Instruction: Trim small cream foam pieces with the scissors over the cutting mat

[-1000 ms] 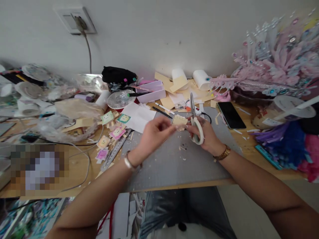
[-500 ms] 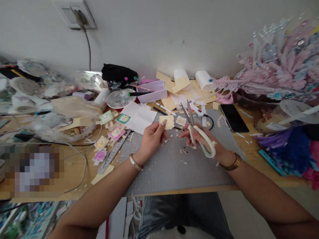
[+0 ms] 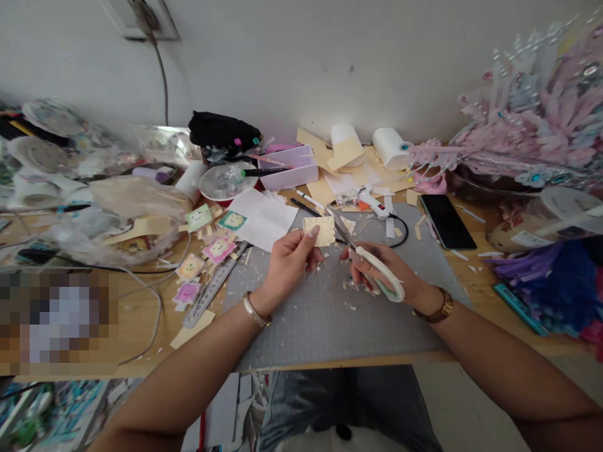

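My left hand (image 3: 291, 258) pinches a small cream paper square (image 3: 319, 230) with a notched edge, held above the grey cutting mat (image 3: 330, 314). My right hand (image 3: 382, 271) grips white-handled scissors (image 3: 372, 267), whose blades point up and left to the square's right edge. Small paper scraps lie on the mat under both hands.
Coloured smiley-face paper squares (image 3: 217, 248) and a metal ruler (image 3: 214, 287) lie left of the mat. A black phone (image 3: 447, 221), glue gun (image 3: 374, 205), white sheet (image 3: 264, 220), pens and a pink box (image 3: 287, 172) sit behind. Pink feathered decoration (image 3: 527, 132) fills the right; bags pile up left.
The scissors swung from upright to slanting left, blades now at the square's edge. My left hand lowered the paper square slightly and both hands shifted nearer the mat's middle.
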Motion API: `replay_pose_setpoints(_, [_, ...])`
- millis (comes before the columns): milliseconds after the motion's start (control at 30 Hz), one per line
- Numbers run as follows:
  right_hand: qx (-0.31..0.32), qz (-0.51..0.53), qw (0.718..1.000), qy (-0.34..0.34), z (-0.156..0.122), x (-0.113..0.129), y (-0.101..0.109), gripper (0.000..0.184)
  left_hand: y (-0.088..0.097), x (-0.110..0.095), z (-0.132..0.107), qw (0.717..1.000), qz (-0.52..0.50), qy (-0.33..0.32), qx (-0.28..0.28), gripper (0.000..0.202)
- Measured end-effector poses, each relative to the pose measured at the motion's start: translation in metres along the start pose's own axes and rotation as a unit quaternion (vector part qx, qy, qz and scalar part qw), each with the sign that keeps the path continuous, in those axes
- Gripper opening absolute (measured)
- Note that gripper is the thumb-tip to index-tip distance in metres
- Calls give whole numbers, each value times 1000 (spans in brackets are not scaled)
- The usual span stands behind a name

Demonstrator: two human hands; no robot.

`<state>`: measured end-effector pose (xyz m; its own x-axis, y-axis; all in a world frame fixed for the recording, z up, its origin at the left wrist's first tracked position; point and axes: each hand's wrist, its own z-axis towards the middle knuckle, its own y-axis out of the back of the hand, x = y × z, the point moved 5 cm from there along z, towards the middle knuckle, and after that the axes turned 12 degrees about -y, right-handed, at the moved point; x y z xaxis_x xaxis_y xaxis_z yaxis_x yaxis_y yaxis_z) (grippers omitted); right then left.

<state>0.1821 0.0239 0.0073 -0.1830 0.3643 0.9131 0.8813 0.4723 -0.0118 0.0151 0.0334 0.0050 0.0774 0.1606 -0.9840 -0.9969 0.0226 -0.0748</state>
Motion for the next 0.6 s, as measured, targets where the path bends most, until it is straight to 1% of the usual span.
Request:
replay_pose_setpoints(267, [13, -1, 1000, 0, 1, 1, -1, 39, -1, -1, 0, 1000, 3, 0, 16, 44])
replay_pose_setpoints(600, [2, -25, 1000, -4, -1, 3, 0, 40, 1, 0, 0, 1000, 8, -3, 18, 44])
